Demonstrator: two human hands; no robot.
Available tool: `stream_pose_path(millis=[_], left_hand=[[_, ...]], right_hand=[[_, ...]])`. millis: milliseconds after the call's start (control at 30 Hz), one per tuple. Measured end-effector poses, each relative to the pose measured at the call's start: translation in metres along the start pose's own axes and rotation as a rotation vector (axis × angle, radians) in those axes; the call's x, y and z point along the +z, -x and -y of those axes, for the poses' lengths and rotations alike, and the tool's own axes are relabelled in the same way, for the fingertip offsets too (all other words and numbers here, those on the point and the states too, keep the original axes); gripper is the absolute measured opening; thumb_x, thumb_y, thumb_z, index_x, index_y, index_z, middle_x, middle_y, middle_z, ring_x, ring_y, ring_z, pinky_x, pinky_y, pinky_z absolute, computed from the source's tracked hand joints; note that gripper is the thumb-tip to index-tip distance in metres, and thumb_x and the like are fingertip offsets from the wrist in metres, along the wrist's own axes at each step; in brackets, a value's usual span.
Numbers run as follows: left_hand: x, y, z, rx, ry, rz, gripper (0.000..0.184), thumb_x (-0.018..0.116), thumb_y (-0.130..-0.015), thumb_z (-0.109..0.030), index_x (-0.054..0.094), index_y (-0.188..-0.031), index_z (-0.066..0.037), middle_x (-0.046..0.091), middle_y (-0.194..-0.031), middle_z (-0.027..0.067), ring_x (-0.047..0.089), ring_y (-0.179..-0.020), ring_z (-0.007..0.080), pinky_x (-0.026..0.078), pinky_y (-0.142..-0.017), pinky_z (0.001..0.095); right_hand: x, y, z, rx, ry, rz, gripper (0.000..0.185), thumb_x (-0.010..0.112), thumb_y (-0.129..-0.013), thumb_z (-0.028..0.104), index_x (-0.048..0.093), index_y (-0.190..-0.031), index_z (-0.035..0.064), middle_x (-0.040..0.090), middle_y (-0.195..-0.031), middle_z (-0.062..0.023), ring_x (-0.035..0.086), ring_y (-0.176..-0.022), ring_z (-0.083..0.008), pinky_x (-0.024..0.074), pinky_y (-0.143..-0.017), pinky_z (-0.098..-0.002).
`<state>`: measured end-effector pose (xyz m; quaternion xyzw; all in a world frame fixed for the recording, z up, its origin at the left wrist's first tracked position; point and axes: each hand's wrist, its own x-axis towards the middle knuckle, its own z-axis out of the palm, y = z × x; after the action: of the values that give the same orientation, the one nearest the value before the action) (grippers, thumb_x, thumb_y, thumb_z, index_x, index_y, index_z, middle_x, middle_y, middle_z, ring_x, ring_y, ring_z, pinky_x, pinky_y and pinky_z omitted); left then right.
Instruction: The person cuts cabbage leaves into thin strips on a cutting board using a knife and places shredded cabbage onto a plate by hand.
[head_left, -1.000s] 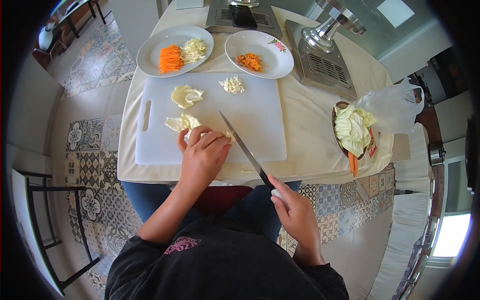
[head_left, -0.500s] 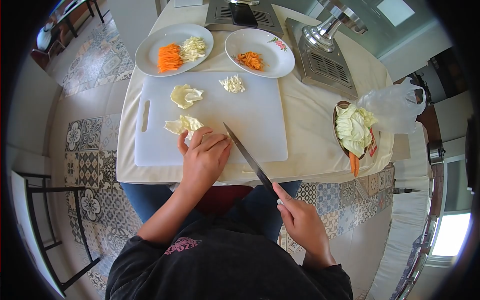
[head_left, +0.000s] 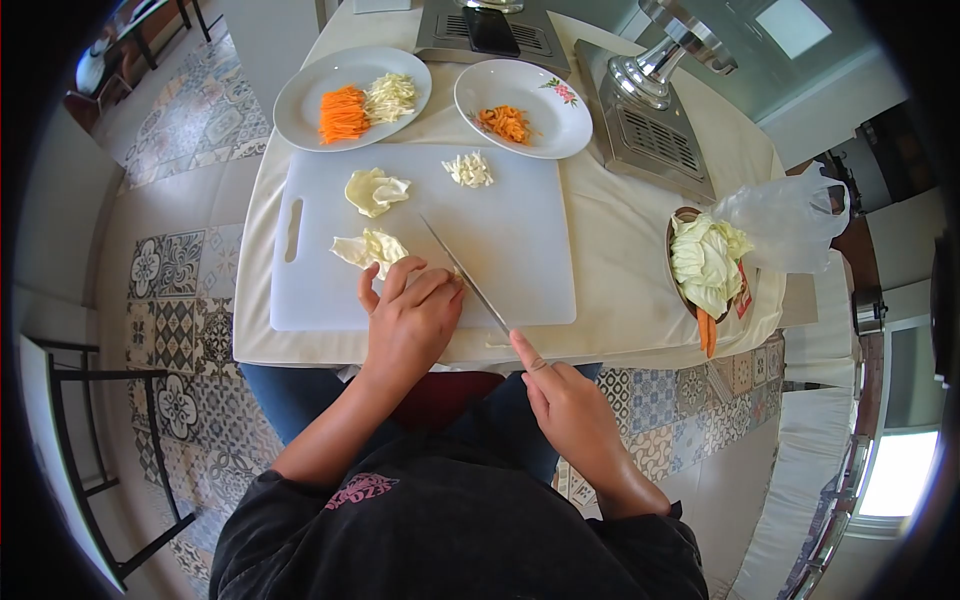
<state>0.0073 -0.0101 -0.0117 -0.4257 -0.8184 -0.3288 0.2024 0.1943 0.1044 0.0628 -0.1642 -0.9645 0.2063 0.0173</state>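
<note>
My left hand (head_left: 412, 312) presses down on the white cutting board (head_left: 520, 230) with curled fingers. They hold a small pale piece of cabbage that they mostly hide. In my right hand (head_left: 575, 408) is a kitchen knife (head_left: 470, 281), index finger stretched along its spine. The blade slants up and left over the board, close beside my left fingertips. A cabbage leaf piece (head_left: 368, 247) lies just beyond my left hand, and a second leaf piece (head_left: 376, 192) sits farther back. Chopped white cabbage (head_left: 468, 169) forms a small pile near the board's far edge.
Behind the board stand a plate (head_left: 298, 120) of carrot and cabbage strips and a flowered plate (head_left: 550, 140) of chopped carrot. Metal stoves (head_left: 655, 145) are at the back. At right, a bowl holds cabbage leaves (head_left: 705, 262) and carrots (head_left: 707, 335), beside a plastic bag (head_left: 785, 215).
My right hand has moved up and left with the knife, and the blade now reaches farther across the board, nearer my left fingers. My left hand has stayed nearly in place.
</note>
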Motion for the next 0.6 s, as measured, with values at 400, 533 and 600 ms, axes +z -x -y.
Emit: stream_pose_path(millis=[400,533,600], left_hand=[[0.001,0.002,0.002,0.015,-0.002,-0.002,0.018,0.080,-0.076,-0.016,0.073,-0.093,-0.017,0.067,-0.109,-0.0093,0.055,-0.118,0.0184,0.025,-0.108,0.0543],[0.002,0.000,-0.001,0.047,0.010,0.037,0.028,0.080,-0.077,-0.015,0.073,-0.104,-0.019,0.068,-0.112,-0.0088,0.056,-0.121,0.0196,0.023,-0.110,0.0530],[0.003,-0.001,-0.001,0.060,0.001,0.063,0.032,0.079,-0.078,-0.014,0.073,-0.108,-0.020,0.068,-0.114,-0.0083,0.055,-0.123,0.0204,0.022,-0.112,0.0527]], right_hand=[[-0.008,0.011,-0.016,0.060,0.028,-0.129,0.062,0.065,-0.094,0.017,0.045,-0.152,0.0260,0.058,-0.074,-0.0082,0.062,-0.061,-0.0280,0.0515,-0.056,-0.0422],[-0.002,0.005,-0.024,0.015,-0.073,-0.093,0.059,0.064,-0.094,0.016,0.046,-0.150,0.0197,0.065,-0.079,-0.0137,0.065,-0.067,-0.0337,0.0508,-0.059,-0.0454],[-0.006,0.002,-0.022,0.040,-0.143,-0.071,0.057,0.064,-0.095,0.015,0.047,-0.149,0.0182,0.066,-0.082,-0.0162,0.065,-0.069,-0.0363,0.0505,-0.061,-0.0466]])
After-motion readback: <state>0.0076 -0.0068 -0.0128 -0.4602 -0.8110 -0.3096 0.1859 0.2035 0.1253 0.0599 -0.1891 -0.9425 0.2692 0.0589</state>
